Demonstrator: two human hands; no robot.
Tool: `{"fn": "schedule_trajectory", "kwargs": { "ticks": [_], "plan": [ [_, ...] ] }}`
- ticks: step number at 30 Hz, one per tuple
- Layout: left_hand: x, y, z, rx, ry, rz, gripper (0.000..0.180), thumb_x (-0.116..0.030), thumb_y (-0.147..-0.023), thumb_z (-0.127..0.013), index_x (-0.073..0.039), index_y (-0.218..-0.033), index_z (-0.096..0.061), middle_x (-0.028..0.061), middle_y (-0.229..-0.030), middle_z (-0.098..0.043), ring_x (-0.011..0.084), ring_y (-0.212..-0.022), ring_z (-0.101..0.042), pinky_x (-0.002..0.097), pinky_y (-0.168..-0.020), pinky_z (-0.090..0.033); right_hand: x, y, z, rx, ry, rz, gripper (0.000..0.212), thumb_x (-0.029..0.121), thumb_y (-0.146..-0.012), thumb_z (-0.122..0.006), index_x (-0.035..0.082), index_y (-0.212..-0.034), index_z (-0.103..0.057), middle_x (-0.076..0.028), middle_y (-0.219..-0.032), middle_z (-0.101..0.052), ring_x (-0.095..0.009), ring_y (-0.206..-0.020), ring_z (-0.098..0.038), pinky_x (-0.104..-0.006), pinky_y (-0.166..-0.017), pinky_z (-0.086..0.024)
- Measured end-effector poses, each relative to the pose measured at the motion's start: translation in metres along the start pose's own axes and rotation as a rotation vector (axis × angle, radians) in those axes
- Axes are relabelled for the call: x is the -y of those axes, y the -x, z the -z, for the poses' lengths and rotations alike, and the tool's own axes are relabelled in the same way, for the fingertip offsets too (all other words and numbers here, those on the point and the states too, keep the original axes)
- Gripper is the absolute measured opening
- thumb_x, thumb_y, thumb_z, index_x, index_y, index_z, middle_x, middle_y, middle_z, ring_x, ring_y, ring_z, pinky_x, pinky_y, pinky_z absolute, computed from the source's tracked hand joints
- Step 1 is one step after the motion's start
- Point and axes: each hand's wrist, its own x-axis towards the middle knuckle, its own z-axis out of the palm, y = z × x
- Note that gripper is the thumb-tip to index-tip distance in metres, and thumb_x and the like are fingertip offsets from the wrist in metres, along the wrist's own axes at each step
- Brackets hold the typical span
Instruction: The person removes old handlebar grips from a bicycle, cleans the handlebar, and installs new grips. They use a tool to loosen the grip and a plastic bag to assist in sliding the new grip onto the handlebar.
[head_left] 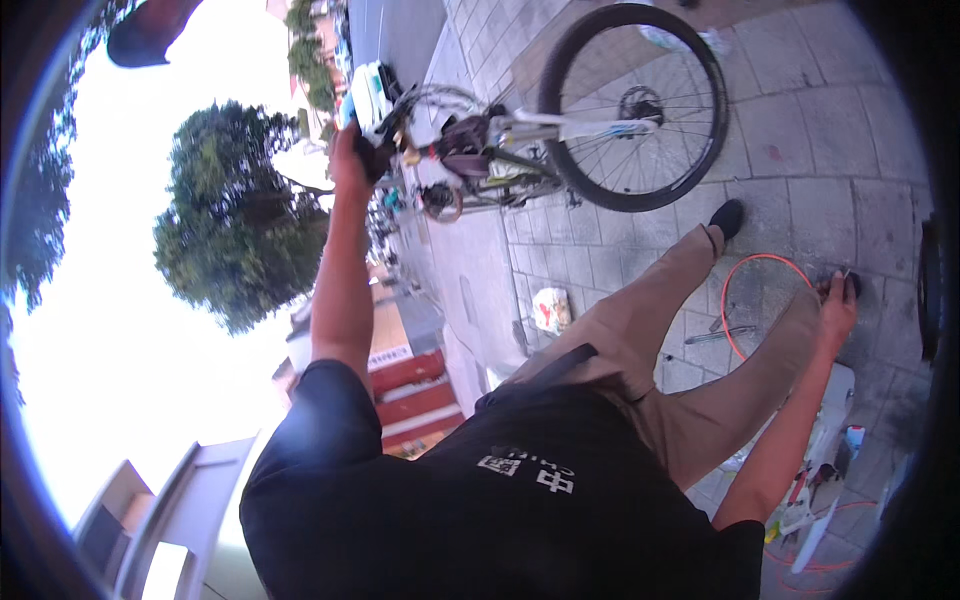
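The left hand [350, 160] is gripping the bicycle [520, 140] handlebar — heavy, stiff, likely tippy; the right hand [838, 305] is pinching the thin, springy orange hoop [745, 275].

Picture tilted, person bent over paved ground. Left hand [350, 160] grips bicycle [520, 150] at dark handlebar end, fingers wrapped round it. Right hand [838, 305] down on paving stones [800, 120], closed on small dark object; what it is, cannot tell. Thin orange hoop [745, 275] just beside right hand. Bicycle wheel [635, 105] above, near black shoe [727, 217]. Tools [815, 490] by right forearm.
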Motion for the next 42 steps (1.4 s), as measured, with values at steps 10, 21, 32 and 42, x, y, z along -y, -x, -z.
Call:
{"fn": "schedule_trajectory", "kwargs": {
  "ticks": [10, 21, 32, 42],
  "plan": [
    [0.010, 0.049, 0.011, 0.330, -0.006, -0.123, 0.056, -0.054, -0.112, -0.033, -0.006, -0.102, -0.060, 0.0098, -0.079, -0.063, 0.0210, -0.062, -0.062, 0.0315, -0.050, -0.046, 0.175, 0.288, -0.346, 0.747, 0.164, 0.116, 0.033, 0.030, -0.106, -0.067, 0.001, -0.120, -0.076, -0.003, -0.091, -0.072, -0.008, -0.073, -0.065, -0.0248, -0.061, -0.051],
    [0.002, 0.048, 0.020, 0.596, -0.006, -0.277, 0.058, -0.052, -0.114, -0.036, -0.001, -0.106, -0.060, 0.0126, -0.081, -0.067, 0.0197, -0.058, -0.064, 0.0305, -0.051, -0.050, 0.126, 0.446, -0.536, 1.167, -0.309, 0.000, 0.035, 0.022, -0.112, -0.056, -0.007, -0.129, -0.065, -0.012, -0.102, -0.072, -0.019, -0.081, -0.071, -0.0389, -0.082, -0.063],
    [0.002, 0.033, 0.016, 0.583, -0.090, -0.388, 0.056, -0.053, -0.114, -0.037, -0.001, -0.109, -0.056, 0.0113, -0.079, -0.069, 0.0192, -0.056, -0.066, 0.0286, -0.050, -0.050, 0.106, 0.479, -0.572, 1.115, -0.933, -0.397, 0.029, 0.021, -0.111, -0.052, -0.004, -0.121, -0.064, -0.018, -0.101, -0.073, -0.027, -0.078, -0.076, -0.0462, -0.076, -0.066],
    [0.005, 0.029, 0.014, 0.644, -0.025, -0.362, 0.053, -0.052, -0.114, -0.037, -0.002, -0.108, -0.053, 0.0122, -0.078, -0.069, 0.0195, -0.055, -0.065, 0.0290, -0.049, -0.050, 0.110, 0.478, -0.578, 1.098, -1.003, -0.444, 0.031, 0.027, -0.112, -0.052, 0.001, -0.118, -0.067, -0.012, -0.098, -0.074, -0.018, -0.073, -0.070, -0.0439, -0.075, -0.063]
  ]
}}
